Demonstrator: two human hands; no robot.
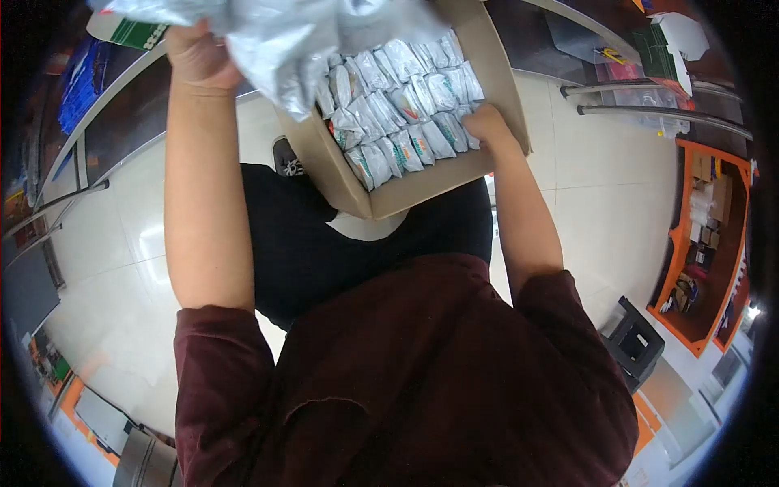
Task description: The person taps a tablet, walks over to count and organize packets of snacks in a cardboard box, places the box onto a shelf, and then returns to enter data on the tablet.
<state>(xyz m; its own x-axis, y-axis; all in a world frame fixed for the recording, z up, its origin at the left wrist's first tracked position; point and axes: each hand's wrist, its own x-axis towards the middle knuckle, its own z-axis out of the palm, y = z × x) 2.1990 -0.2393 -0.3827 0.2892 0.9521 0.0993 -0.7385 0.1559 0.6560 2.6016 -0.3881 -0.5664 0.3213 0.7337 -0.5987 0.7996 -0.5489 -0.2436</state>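
- Silver packets point(389, 111), small, with orange and green print: inside an open cardboard box point(324, 166), standing on edge in roughly three packed rows.
- Box: just beyond the wearer's thighs, tilted relative to the view; what supports it is hidden.
- Left hand point(199, 55): raised, upper left of box, closed on a crumpled sheet of silvery plastic point(280, 57); fingertips partly hidden. Plastic hangs over the box's far left corner, its edges blurred.
- Right hand point(487, 123): at the box's right side, fingers curled in against the end packets. Fingertips out of sight; cannot tell whether one is gripped.
- Dark desk point(568, 24) past the box.
- Orange shelf unit point(690, 329) off right, well apart, on pale floor point(568, 211).
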